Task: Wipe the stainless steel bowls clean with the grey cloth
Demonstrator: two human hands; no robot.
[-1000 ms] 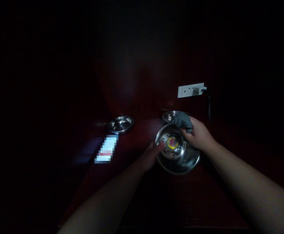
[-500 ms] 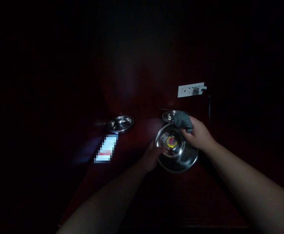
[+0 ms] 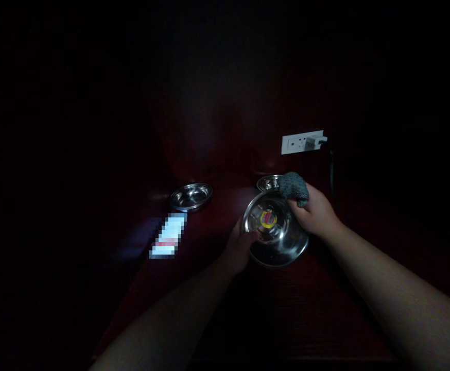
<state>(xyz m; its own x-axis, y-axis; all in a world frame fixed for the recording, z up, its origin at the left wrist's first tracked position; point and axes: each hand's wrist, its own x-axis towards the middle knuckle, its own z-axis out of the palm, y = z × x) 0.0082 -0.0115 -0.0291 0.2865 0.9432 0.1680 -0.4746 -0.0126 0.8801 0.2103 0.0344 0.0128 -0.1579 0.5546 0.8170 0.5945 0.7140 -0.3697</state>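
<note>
A shiny steel bowl (image 3: 275, 252) with a yellow and red round sticker at its bottom is tilted toward me. My left hand (image 3: 241, 245) grips its left rim, thumb inside and the other fingers hidden behind. In my right hand (image 3: 317, 211) is a dark grey-green cloth (image 3: 293, 188), pressed against the bowl's upper right rim. Behind the bowl, a second steel dish (image 3: 267, 183) is partly hidden by the cloth and the bowl. Farther left, another steel dish (image 3: 191, 197) sits on the dark red table.
A glowing, pixelated phone-like rectangle (image 3: 169, 236) lies at the left, in front of the left dish. On the back wall is a white socket panel (image 3: 296, 143) with a plug and a dark cable (image 3: 332, 170) hanging down. The surroundings are very dark.
The bowl has shifted slightly up and left and tilts more. The cloth in my right hand has moved a little up and right along the rim, covering more of the dish behind.
</note>
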